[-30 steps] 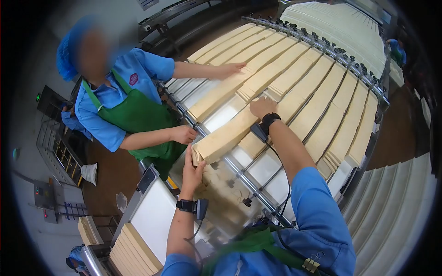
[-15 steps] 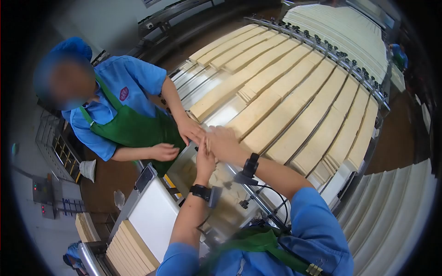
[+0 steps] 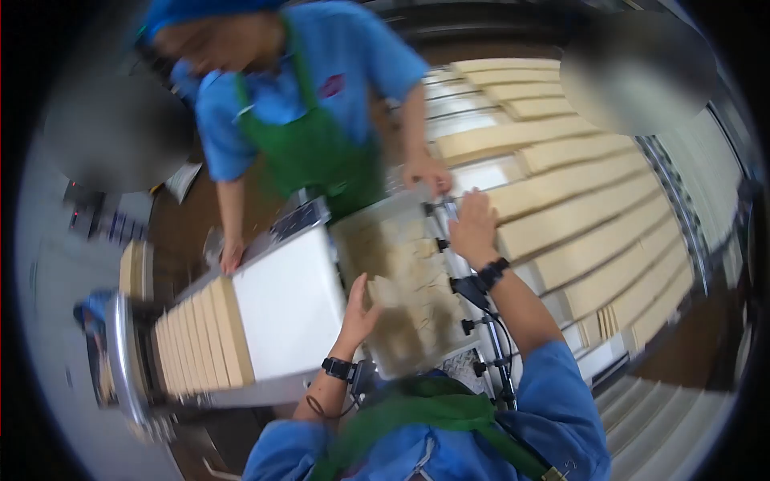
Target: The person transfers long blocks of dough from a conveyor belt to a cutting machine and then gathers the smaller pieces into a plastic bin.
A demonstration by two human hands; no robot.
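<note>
My left hand [image 3: 361, 314] is over the near left side of a pale plastic bin [image 3: 399, 367], thumb and fingers apart. A pale flat piece [image 3: 388, 293] lies just right of its fingertips, over the bin. Several broken scraps [image 3: 427, 282] of the same pale yellow sheet lie in the bin. My right hand [image 3: 475, 224] is stretched out with fingers extended, above the metal rail [image 3: 501, 353] and right at the near end of a long pale yellow strip [image 3: 553, 188]. Nothing shows in its grasp. Both wrists wear black straps with a small device.
A co-worker [image 3: 313, 144] in a green apron stands across the bin, one hand [image 3: 429, 175] at the rail. Left of the bin, a white conveyor belt [image 3: 285, 309] carries upright stacked slabs [image 3: 200, 341]. Black knobs [image 3: 468, 326] stick out from the rail.
My hands have moved apart: the left back over the bin, the right staying by the strip ends. The co-worker's one hand has gone to the conveyor's edge. The view has turned left.
</note>
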